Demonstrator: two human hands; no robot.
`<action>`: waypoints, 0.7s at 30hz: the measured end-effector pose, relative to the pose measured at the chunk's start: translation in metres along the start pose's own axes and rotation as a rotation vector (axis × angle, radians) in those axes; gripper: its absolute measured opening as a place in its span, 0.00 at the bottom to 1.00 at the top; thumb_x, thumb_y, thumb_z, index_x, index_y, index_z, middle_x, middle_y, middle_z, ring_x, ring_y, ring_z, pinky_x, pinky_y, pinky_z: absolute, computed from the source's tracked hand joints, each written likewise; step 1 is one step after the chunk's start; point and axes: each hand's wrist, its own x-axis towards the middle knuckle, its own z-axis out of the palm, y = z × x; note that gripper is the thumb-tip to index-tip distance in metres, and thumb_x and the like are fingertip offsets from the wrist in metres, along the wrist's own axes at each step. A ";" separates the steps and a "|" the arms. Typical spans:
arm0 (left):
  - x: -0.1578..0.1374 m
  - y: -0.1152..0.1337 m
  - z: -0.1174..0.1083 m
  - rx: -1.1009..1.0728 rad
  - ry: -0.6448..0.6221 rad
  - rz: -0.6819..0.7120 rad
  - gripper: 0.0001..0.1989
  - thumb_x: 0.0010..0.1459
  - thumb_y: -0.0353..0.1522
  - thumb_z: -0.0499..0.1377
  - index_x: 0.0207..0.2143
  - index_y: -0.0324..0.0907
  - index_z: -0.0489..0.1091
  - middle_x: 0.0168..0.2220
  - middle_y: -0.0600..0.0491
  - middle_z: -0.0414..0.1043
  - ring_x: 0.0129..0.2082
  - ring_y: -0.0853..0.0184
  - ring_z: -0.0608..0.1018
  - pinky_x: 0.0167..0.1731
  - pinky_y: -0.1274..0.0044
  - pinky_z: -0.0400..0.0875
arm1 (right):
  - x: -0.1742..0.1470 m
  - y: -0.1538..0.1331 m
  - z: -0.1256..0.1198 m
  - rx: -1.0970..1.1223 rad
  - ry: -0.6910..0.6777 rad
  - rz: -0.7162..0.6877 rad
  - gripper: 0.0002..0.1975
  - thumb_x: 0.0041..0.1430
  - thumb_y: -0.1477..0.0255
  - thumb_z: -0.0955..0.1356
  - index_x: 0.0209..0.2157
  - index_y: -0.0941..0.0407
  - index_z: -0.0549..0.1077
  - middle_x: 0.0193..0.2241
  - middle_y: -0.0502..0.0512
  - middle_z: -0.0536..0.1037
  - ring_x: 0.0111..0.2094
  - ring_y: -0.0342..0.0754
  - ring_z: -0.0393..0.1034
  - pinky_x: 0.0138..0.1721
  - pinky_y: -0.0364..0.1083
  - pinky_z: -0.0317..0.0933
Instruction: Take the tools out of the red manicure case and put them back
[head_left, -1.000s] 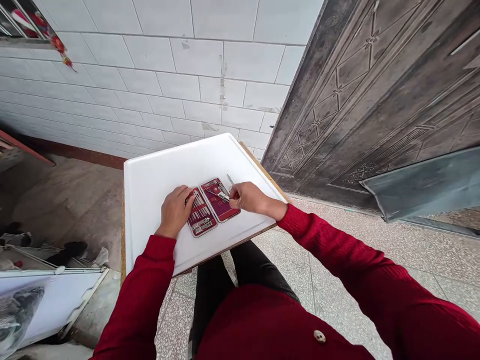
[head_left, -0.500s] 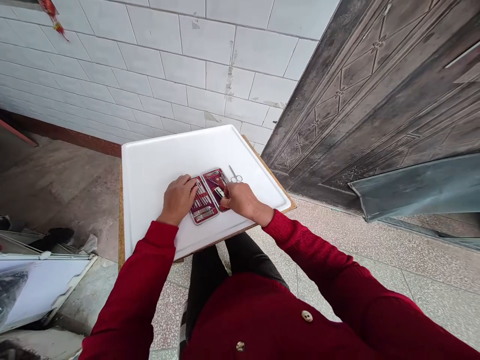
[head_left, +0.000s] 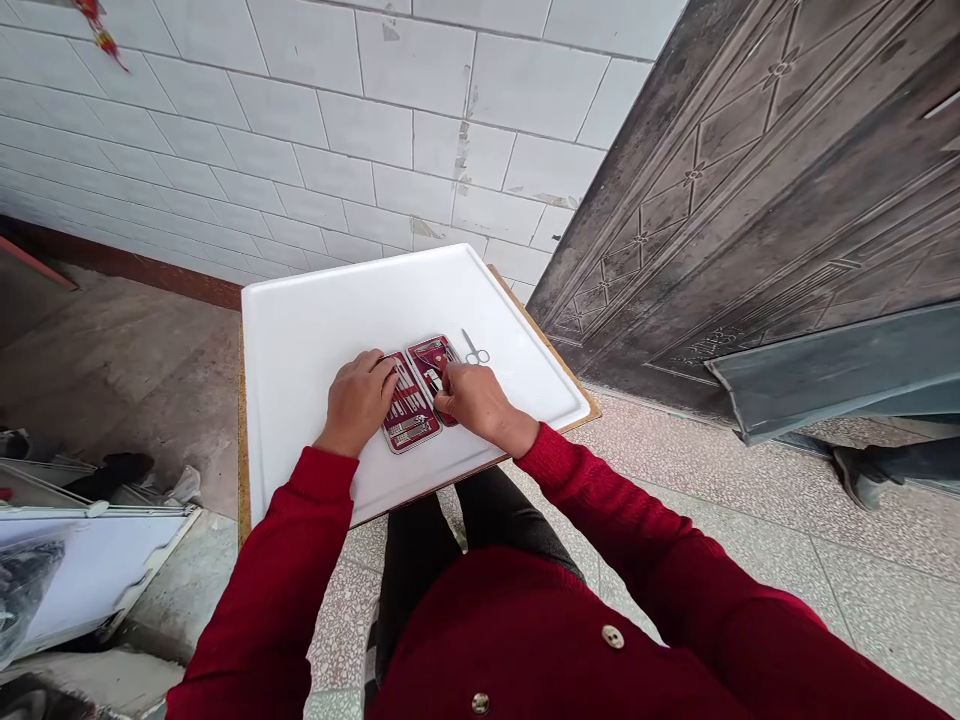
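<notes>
An unfolded manicure case (head_left: 413,430) with a dark red lining lies on a white board (head_left: 315,310). Several small metal tools are strapped into its left half. My left hand (head_left: 358,402) grips the outer edge of that half, fingers curled over it. Above the other half, my right hand (head_left: 478,402) pinches a small shiny tool that looks like a nail clipper (head_left: 434,380), its far end partly hidden by my fingers. Just beyond my right hand, a pair of small scissors (head_left: 474,349) rests on the board.
The board sits on a brown-edged table top (head_left: 592,408) against a tiled wall (head_left: 360,130). A dark patterned metal door (head_left: 675,220) stands to the right. Another person's shoe (head_left: 857,478) shows at far right. White panels and clutter (head_left: 82,560) lie at lower left.
My right hand has shifted slightly, with the clipper now lower against the case's right half. My left hand stays on the case. A person's foot has appeared at the right edge.
</notes>
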 end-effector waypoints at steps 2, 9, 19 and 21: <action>0.000 0.000 0.000 0.005 -0.001 -0.001 0.16 0.72 0.33 0.52 0.52 0.41 0.78 0.55 0.43 0.78 0.53 0.52 0.79 0.54 0.61 0.75 | 0.004 -0.002 0.002 -0.009 0.031 -0.028 0.11 0.67 0.72 0.68 0.47 0.61 0.78 0.42 0.64 0.84 0.43 0.55 0.78 0.40 0.47 0.60; 0.002 -0.002 0.001 0.006 -0.004 -0.001 0.16 0.72 0.34 0.53 0.53 0.40 0.78 0.56 0.42 0.78 0.55 0.52 0.79 0.56 0.62 0.75 | 0.005 0.003 0.007 0.066 0.069 -0.096 0.14 0.75 0.68 0.64 0.43 0.59 0.80 0.46 0.63 0.81 0.44 0.52 0.76 0.44 0.46 0.61; 0.002 -0.007 0.004 -0.002 0.008 0.004 0.19 0.74 0.36 0.50 0.53 0.41 0.78 0.57 0.43 0.78 0.57 0.52 0.79 0.58 0.60 0.75 | 0.028 0.076 -0.016 0.009 0.132 0.157 0.12 0.71 0.67 0.68 0.48 0.58 0.81 0.48 0.62 0.84 0.48 0.54 0.77 0.43 0.47 0.61; 0.002 -0.008 0.004 -0.005 0.008 0.007 0.19 0.74 0.36 0.50 0.53 0.42 0.78 0.57 0.43 0.78 0.57 0.53 0.79 0.58 0.61 0.75 | 0.036 0.079 -0.019 -0.029 0.083 0.169 0.13 0.71 0.67 0.69 0.49 0.59 0.81 0.48 0.63 0.84 0.48 0.55 0.77 0.42 0.47 0.61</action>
